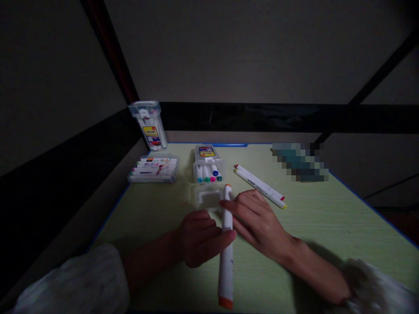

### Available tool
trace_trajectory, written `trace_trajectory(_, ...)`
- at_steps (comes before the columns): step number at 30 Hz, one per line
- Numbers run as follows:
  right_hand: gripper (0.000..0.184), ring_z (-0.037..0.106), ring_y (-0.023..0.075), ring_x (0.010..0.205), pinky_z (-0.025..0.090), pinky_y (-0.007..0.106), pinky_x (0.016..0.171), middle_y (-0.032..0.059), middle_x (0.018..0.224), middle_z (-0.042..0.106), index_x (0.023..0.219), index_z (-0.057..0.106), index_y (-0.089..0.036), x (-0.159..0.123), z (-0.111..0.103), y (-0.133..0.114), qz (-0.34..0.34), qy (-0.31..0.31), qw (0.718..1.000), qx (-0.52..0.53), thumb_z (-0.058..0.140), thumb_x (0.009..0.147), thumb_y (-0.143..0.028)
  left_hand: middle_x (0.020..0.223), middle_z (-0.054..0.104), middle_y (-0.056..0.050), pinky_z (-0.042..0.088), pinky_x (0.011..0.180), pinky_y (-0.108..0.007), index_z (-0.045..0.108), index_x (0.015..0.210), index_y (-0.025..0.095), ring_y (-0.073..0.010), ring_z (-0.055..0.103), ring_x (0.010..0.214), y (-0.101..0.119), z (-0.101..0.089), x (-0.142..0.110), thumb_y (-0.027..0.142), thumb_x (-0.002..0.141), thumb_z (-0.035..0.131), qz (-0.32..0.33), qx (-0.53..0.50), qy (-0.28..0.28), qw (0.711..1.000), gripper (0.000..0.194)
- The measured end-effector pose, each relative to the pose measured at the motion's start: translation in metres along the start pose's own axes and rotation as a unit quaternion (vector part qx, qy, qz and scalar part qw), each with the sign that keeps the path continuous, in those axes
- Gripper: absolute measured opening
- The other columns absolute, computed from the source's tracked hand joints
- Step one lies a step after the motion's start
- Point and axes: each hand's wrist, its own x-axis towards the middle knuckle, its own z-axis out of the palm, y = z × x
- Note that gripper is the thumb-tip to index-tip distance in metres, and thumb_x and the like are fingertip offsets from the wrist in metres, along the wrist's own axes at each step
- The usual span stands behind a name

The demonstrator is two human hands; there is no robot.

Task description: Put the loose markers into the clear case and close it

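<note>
1. Marker, white, orange ends [225, 270]: one, held lengthwise above the pale green table [330, 231], between both hands.
2. Left hand [200, 240]: closed on the marker's middle, thumb laid across it.
3. Right hand [262, 222]: fingers curled about the marker's upper part.
4. Clear plastic lid [195, 199]: one, lying just beyond the hands.
5. Loose white markers [260, 185]: two, red-ended and yellow-ended, side by side, right of centre.
6. Open marker case [206, 151]: lying down, marker ends facing near; blue, green, pink visible.
7. Flat marker case [160, 167]: left, printed front.
8. Pixelated object [297, 162]: far right, unidentifiable.
9. Upright marker case [151, 135]: far left corner, filled.
</note>
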Motion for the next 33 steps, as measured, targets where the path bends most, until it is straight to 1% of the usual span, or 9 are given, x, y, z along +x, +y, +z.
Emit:
trace_trajectory(3, 0.022, 0.047, 0.0148, 0.064, 0.037, 0.029, 0.063, 0.0028, 0.066, 0.053, 0.096, 0.058, -0.011, 0.000, 0.000, -0.001, -0.002, 0.002, 1.000, 0.004, 0.037, 0.090, -0.018, 0.050, 0.055, 0.003, 0.037, 0.049, -0.025, 0.051, 0.086, 0.012, -0.0097, 0.048, 0.046, 0.001, -0.005, 0.002, 0.009, 0.086, 0.038, 0.000, 0.004, -0.040, 0.999, 0.013)
trace_trajectory(9, 0.025, 0.049, 0.0149, 0.065, 0.040, 0.029, 0.063, 0.0033, 0.068, 0.056, 0.104, 0.055, -0.011, 0.002, 0.001, 0.000, 0.001, -0.005, 1.000, 0.024, 0.035, 0.091, -0.019, 0.050, 0.053, 0.004, 0.035, 0.046, -0.024, 0.053, 0.085, 0.013, -0.0088, 0.045, 0.045, 0.000, -0.010, 0.009, 0.010, 0.087, 0.038, 0.011, 0.016, -0.034, 0.999, 0.016)
trace_trajectory(13, 0.030, 0.051, 0.0163, 0.070, 0.043, 0.031, 0.067, 0.0061, 0.075, 0.059, 0.114, 0.048, -0.007, 0.001, 0.002, 0.001, 0.000, -0.035, 0.999, 0.042, 0.035, 0.091, -0.018, 0.052, 0.051, 0.004, 0.035, 0.047, -0.024, 0.055, 0.087, 0.012, -0.0088, 0.045, 0.046, -0.001, -0.006, 0.007, 0.010, 0.087, 0.041, 0.006, 0.021, -0.022, 1.000, 0.014)
trace_trajectory(17, 0.034, 0.054, 0.0183, 0.075, 0.046, 0.034, 0.070, 0.0087, 0.081, 0.061, 0.119, 0.044, -0.006, 0.001, 0.003, 0.001, 0.008, -0.062, 0.997, 0.046, 0.031, 0.092, -0.022, 0.053, 0.049, 0.004, 0.033, 0.047, -0.024, 0.055, 0.091, 0.012, -0.0096, 0.043, 0.049, -0.002, 0.004, -0.001, 0.009, 0.084, 0.048, -0.036, 0.064, 0.039, 0.997, 0.011)
trace_trajectory(19, 0.034, 0.054, 0.0184, 0.075, 0.046, 0.034, 0.070, 0.0088, 0.082, 0.061, 0.119, 0.043, -0.007, 0.002, 0.003, 0.000, 0.009, -0.068, 0.997, 0.041, 0.031, 0.092, -0.022, 0.053, 0.049, 0.003, 0.035, 0.047, -0.023, 0.055, 0.090, 0.012, -0.0097, 0.043, 0.049, -0.003, 0.006, -0.002, 0.009, 0.083, 0.048, -0.059, 0.083, 0.059, 0.993, 0.010)
trace_trajectory(24, 0.032, 0.053, 0.0179, 0.073, 0.046, 0.033, 0.067, 0.0084, 0.082, 0.060, 0.118, 0.041, -0.008, 0.003, 0.001, -0.003, 0.011, -0.059, 0.998, 0.034, 0.033, 0.090, -0.020, 0.058, 0.051, 0.001, 0.036, 0.047, -0.023, 0.053, 0.094, 0.013, -0.0106, 0.043, 0.051, -0.004, 0.003, -0.002, 0.012, 0.086, 0.043, -0.116, 0.095, 0.041, 0.988, 0.013)
trace_trajectory(27, 0.030, 0.052, 0.0179, 0.071, 0.046, 0.033, 0.065, 0.0080, 0.080, 0.060, 0.116, 0.041, -0.009, 0.003, 0.001, -0.003, 0.012, -0.042, 0.998, 0.036, 0.034, 0.090, -0.021, 0.061, 0.052, -0.001, 0.038, 0.049, -0.023, 0.054, 0.093, 0.013, -0.0112, 0.044, 0.055, -0.006, 0.005, -0.004, 0.015, 0.088, 0.042, -0.148, 0.094, 0.059, 0.983, 0.013)
trace_trajectory(30, 0.029, 0.051, 0.0177, 0.068, 0.045, 0.032, 0.062, 0.0075, 0.078, 0.059, 0.114, 0.042, -0.009, 0.001, 0.000, -0.002, -0.003, -0.023, 0.999, 0.040, 0.036, 0.089, -0.022, 0.061, 0.050, -0.001, 0.038, 0.049, -0.021, 0.054, 0.090, 0.014, -0.0115, 0.043, 0.056, -0.008, 0.009, -0.006, 0.016, 0.088, 0.041, -0.159, 0.091, 0.071, 0.981, 0.013)
trace_trajectory(33, 0.029, 0.049, 0.0176, 0.066, 0.044, 0.032, 0.061, 0.0071, 0.074, 0.058, 0.113, 0.042, -0.009, 0.000, 0.000, -0.002, -0.038, -0.002, 0.998, 0.044, 0.039, 0.086, -0.022, 0.060, 0.049, 0.000, 0.038, 0.049, -0.022, 0.054, 0.091, 0.014, -0.0114, 0.043, 0.056, -0.008, 0.011, -0.006, 0.015, 0.088, 0.042, -0.164, 0.086, 0.061, 0.981, 0.013)
